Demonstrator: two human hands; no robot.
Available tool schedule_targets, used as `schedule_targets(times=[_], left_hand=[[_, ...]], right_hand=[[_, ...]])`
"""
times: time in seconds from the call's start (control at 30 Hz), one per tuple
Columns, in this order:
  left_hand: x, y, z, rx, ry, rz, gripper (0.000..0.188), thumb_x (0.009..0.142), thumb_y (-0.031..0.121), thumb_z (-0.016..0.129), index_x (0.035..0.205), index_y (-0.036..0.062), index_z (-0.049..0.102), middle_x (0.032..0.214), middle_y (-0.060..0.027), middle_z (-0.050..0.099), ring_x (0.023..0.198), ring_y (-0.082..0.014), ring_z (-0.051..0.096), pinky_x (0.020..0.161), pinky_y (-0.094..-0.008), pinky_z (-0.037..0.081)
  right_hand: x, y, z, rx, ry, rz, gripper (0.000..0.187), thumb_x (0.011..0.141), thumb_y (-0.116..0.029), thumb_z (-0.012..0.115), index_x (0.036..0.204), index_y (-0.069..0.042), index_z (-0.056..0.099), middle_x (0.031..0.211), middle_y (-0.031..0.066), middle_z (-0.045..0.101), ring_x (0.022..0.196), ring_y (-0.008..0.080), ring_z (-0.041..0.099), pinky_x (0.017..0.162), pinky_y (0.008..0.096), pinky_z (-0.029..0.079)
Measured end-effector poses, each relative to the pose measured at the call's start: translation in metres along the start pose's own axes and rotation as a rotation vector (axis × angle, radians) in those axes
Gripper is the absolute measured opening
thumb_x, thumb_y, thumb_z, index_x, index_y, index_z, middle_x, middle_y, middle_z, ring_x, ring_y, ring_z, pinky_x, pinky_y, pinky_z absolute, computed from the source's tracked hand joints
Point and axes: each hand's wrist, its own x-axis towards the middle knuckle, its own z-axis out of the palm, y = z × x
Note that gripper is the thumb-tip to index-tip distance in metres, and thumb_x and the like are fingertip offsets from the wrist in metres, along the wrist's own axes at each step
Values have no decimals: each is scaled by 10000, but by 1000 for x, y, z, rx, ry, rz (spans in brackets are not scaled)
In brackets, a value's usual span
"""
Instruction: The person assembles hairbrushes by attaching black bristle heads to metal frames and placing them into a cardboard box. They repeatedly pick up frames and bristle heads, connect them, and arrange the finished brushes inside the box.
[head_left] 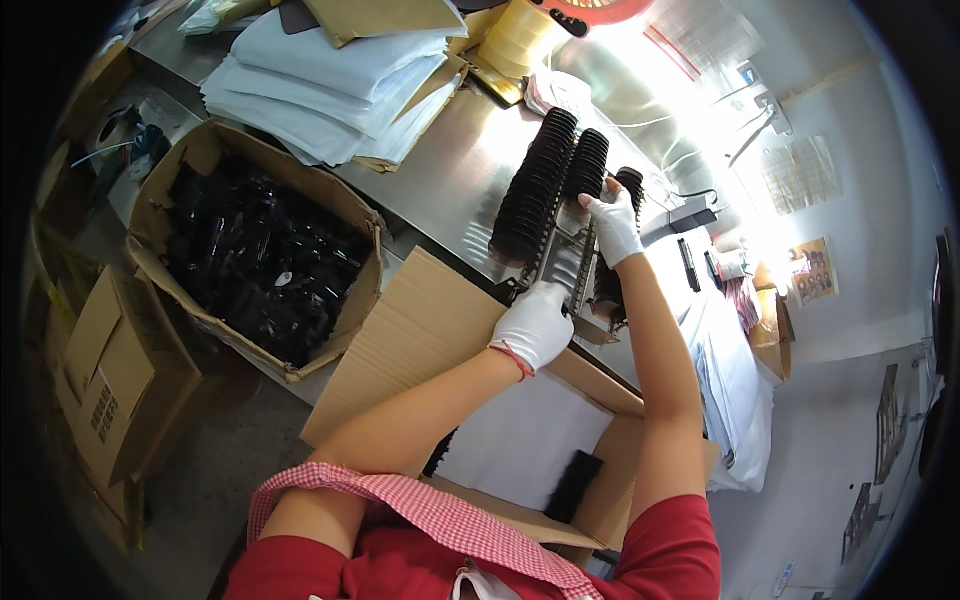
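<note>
A metal rack (566, 262) on the bench carries rows of thin black round pieces, stacked on edge like discs. The long left row (535, 185) is densely filled; the middle row (588, 163) is shorter. My left hand (537, 325), in a white glove, is closed at the rack's near end, and a bit of black shows at its fingers. What it grips is mostly hidden. Further up, my right hand (613, 225), in a white glove with bare fingertips, pinches at the near end of the middle row. A third row (630, 180) lies partly behind this hand.
Below my arms, an open cardboard box (590, 385) holds white paper and a black bristly piece (573, 487). A carton (290, 372) of shiny black parts stands left. White packets (330, 90) are stacked at the back. A tape roll (518, 40) and black adapter (692, 215) lie on the bench.
</note>
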Motion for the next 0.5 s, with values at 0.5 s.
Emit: schedule_targets(times=[0.5], left_hand=[[3, -12, 2, 126, 14, 81, 158, 844, 51, 550, 951, 11, 658, 1082, -217, 633, 1055, -410, 624, 941, -460, 509]], right_hand=[[-11, -7, 60, -855, 63, -579, 445, 875, -20, 609, 1315, -86, 619, 1100, 224, 699, 883, 331, 703, 807, 385, 562]])
